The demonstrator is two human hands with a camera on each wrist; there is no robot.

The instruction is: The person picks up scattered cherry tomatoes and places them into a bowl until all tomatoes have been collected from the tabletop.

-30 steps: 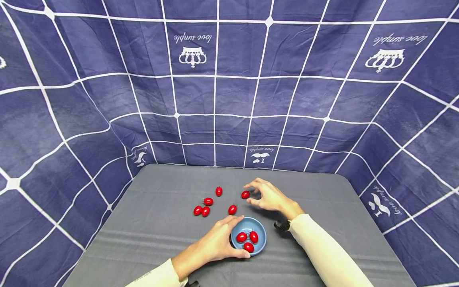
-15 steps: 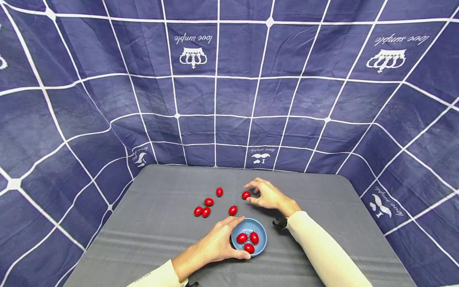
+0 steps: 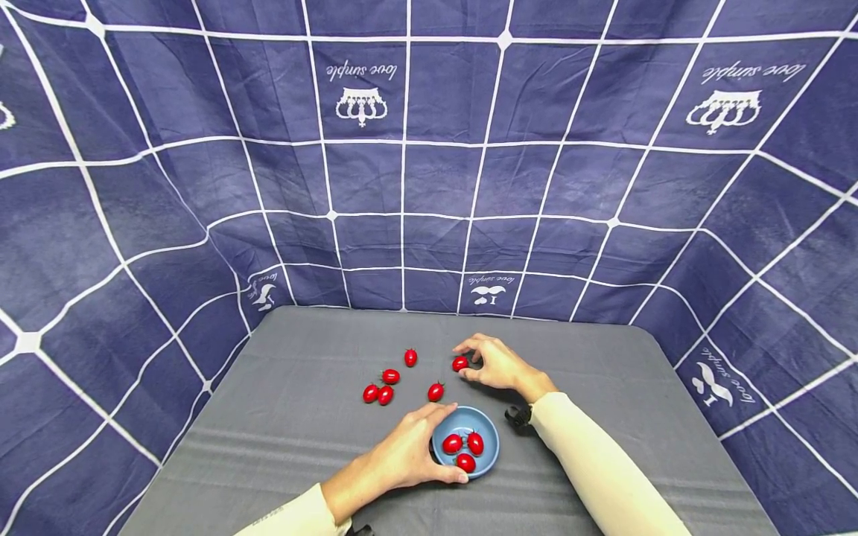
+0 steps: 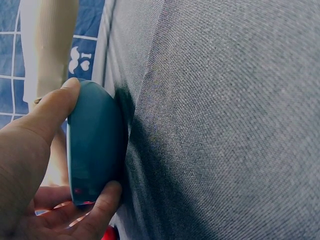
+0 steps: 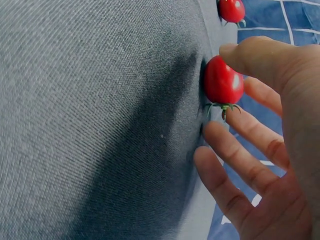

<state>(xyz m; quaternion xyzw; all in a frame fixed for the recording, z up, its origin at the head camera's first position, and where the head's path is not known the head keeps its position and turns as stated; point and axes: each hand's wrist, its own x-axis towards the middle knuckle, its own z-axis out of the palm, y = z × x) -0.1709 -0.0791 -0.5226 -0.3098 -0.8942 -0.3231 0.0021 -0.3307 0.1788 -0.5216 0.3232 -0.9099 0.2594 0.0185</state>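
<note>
My left hand (image 3: 410, 449) holds a small blue bowl (image 3: 468, 418) by its rim, thumb on the near side and fingers on the far side. Three red cherry tomatoes (image 3: 452, 444) lie inside. In the left wrist view the bowl (image 4: 95, 140) appears side-on, low over the grey cloth. My right hand (image 3: 499, 365) reaches around a single cherry tomato (image 3: 459, 364) on the table, thumb and fingers spread about it. From the right wrist, the thumb overlaps the top of that tomato (image 5: 222, 82), its green stem toward the fingers; whether they touch, I cannot tell.
Several loose cherry tomatoes (image 3: 391, 377) lie left of the right hand on the grey tablecloth (image 3: 288, 417). One tomato (image 3: 436, 391) sits just beyond the bowl. A blue curtain (image 3: 436, 179) with white lines encloses the table's back and sides.
My right hand has shifted slightly left, so its thumb and fingers come closer about the single tomato. The left hand and bowl stay in place.
</note>
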